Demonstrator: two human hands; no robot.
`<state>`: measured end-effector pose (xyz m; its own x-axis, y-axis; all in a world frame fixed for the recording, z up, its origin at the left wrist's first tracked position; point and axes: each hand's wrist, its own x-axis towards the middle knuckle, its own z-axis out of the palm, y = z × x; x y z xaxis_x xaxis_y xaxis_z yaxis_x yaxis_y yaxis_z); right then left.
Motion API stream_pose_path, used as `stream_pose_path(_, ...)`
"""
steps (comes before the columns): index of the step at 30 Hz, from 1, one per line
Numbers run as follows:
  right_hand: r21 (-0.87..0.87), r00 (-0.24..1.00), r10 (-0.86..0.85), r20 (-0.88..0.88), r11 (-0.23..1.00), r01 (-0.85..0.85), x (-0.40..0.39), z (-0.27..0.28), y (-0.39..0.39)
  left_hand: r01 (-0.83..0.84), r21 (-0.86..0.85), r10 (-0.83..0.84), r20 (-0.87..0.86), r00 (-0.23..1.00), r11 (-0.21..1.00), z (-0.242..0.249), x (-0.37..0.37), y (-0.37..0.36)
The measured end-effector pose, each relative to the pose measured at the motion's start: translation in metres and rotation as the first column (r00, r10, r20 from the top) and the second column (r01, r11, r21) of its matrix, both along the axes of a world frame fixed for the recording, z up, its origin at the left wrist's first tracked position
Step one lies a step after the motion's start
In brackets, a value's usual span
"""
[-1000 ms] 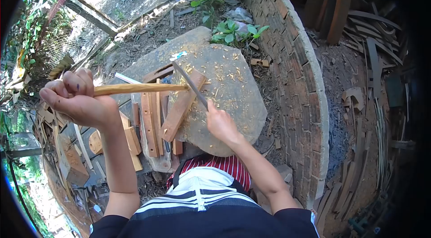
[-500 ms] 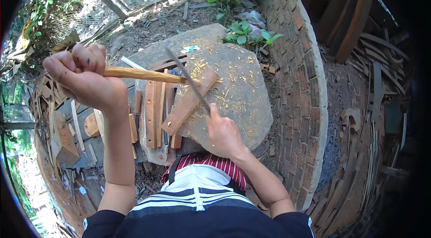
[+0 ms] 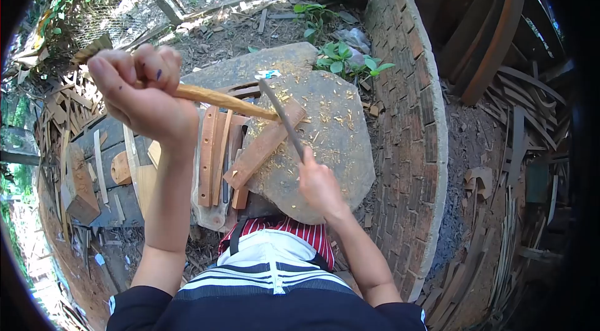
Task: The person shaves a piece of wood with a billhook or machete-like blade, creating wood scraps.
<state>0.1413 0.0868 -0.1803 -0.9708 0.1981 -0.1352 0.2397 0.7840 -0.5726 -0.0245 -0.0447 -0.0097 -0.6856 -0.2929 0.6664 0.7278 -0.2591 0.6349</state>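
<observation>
My left hand [image 3: 142, 90] is closed around one end of a wooden stick [image 3: 215, 98]. The stick slopes down to the right, its far tip over a reddish-brown wooden board [image 3: 265, 147]. In my right hand [image 3: 320, 186] is a long, narrow grey knife [image 3: 284, 115]; its handle is hidden by my fingers. The blade crosses the stick near the tip, pointing away and to the left. Beneath, the board lies diagonally on a round wooden stump [image 3: 340, 150] scattered with pale shavings.
Wooden strips with holes [image 3: 208, 156] lie left of the stump, beside a cut block [image 3: 79, 184]. A curved brick wall [image 3: 409, 118] rises close on the right. Leafy plants [image 3: 340, 56] grow behind the stump, and scrap wood [image 3: 478, 268] covers the ground beyond the wall.
My left hand and its end of the stick have shifted right. The knife has moved slightly right and away from its earlier place, still across the stick. The camera view has shifted a little.
</observation>
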Motion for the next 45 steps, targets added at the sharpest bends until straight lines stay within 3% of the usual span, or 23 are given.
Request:
stream_pose_path(2, -0.181, 0.990, -0.080, 0.115, 0.978, 0.100, 0.009, -0.020, 0.014, 0.012, 0.065, -0.014, 0.033, 0.999, 0.998, -0.003, -0.003, -0.002)
stream_pose_path(3, -0.180, 0.989, -0.078, 0.127, 0.979, 0.100, 0.011, -0.016, 0.015, 0.020, 0.037, -0.022, 0.061, 0.998, 0.999, -0.001, -0.001, -0.001)
stream_pose_path(6, -0.338, 0.994, -0.071, 0.079, 0.936, 0.094, 0.006, 0.025, 0.013, 0.013, -0.011, -0.012, 0.062, 0.998, 1.000, 0.003, -0.001, 0.008)
stream_pose_path(8, -0.428, 0.991, -0.078, -0.111, 0.903, 0.023, 0.001, 0.062, 0.010, 0.047, -0.024, -0.046, 0.055, 0.997, 0.999, 0.004, 0.000, 0.013)
stream_pose_path(11, -0.451, 0.959, -0.158, -0.235, 0.892, 0.037, 0.001, 0.072, 0.006, 0.059, -0.069, -0.058, 0.011, 0.998, 0.996, 0.004, 0.000, 0.021)
stream_pose_path(12, -0.450, 0.959, -0.153, -0.238, 0.893, 0.031, 0.002, 0.060, 0.004, 0.054, -0.068, -0.053, 0.008, 0.999, 0.996, 0.004, 0.000, 0.022)
stream_pose_path(14, -0.268, 0.994, -0.090, -0.062, 0.961, 0.071, 0.005, 0.018, 0.001, -0.017, -0.069, 0.019, 0.038, 0.999, 0.997, 0.006, 0.001, 0.027)
stream_pose_path(15, -0.260, 0.994, -0.090, -0.059, 0.963, 0.072, 0.002, 0.017, 0.002, 0.093, 0.031, -0.094, 0.036, 0.995, 0.995, 0.009, 0.003, 0.033)
stream_pose_path(18, -0.278, 1.000, -0.022, -0.004, 0.960, 0.020, 0.000, 0.024, 0.010, 0.049, -0.043, -0.047, 0.041, 0.998, 0.998, 0.009, -0.004, 0.034)
stream_pose_path(22, -0.229, 0.991, -0.005, -0.131, 0.973, -0.026, 0.004, 0.060, 0.009, 0.046, -0.102, -0.047, -0.013, 0.999, 0.994, 0.009, -0.005, 0.052)
stream_pose_path(24, -0.339, 0.949, -0.104, -0.296, 0.941, -0.003, 0.003, 0.074, 0.010, 0.107, -0.104, -0.109, -0.011, 0.994, 0.989, 0.010, -0.001, 0.058)
stream_pose_path(25, -0.339, 0.949, -0.100, -0.298, 0.941, -0.007, 0.002, 0.069, 0.009, 0.096, -0.081, -0.094, 0.024, 0.995, 0.992, 0.012, 0.000, 0.062)
stream_pose_path(27, -0.313, 0.981, -0.145, -0.132, 0.945, 0.098, 0.001, 0.044, 0.007, 0.078, -0.053, -0.075, 0.054, 0.996, 0.996, 0.014, 0.001, 0.062)
stream_pose_path(28, -0.310, 0.980, -0.143, -0.140, 0.946, 0.094, 0.003, 0.019, 0.009, 0.071, -0.098, -0.071, 0.000, 0.997, 0.993, 0.011, -0.002, 0.060)
stream_pose_path(30, -0.244, 0.995, -0.096, 0.017, 0.965, 0.098, 0.003, -0.018, 0.014, 0.069, -0.142, -0.079, -0.066, 0.995, 0.988, 0.013, -0.005, 0.059)
stream_pose_path(32, -0.268, 0.994, -0.109, -0.004, 0.958, 0.104, 0.009, -0.027, 0.020, 0.079, -0.073, -0.080, -0.005, 0.997, 0.994, 0.012, -0.006, 0.059)
stream_pose_path(33, -0.298, 0.994, -0.112, -0.013, 0.949, 0.103, 0.014, -0.026, 0.019, 0.061, -0.159, -0.073, -0.066, 0.995, 0.985, 0.010, -0.008, 0.058)
stream_pose_path(36, -0.375, 0.992, -0.097, -0.077, 0.925, 0.062, 0.003, 0.027, 0.020, 0.092, -0.054, -0.091, 0.010, 0.996, 0.994, 0.015, -0.002, 0.073)
stream_pose_path(39, -0.412, 0.975, -0.149, -0.167, 0.909, 0.068, -0.001, 0.064, 0.019, 0.089, -0.058, -0.088, 0.008, 0.996, 0.994, 0.015, -0.002, 0.074)
stream_pose_path(42, -0.345, 0.992, -0.121, -0.028, 0.933, 0.104, -0.004, 0.021, 0.009, 0.036, -0.058, -0.034, 0.037, 0.999, 0.998, 0.015, -0.006, 0.068)
stream_pose_path(45, -0.258, 0.993, -0.084, -0.080, 0.964, 0.061, -0.004, -0.001, 0.009, 0.087, -0.029, -0.086, 0.043, 0.995, 0.996, 0.013, -0.010, 0.057)
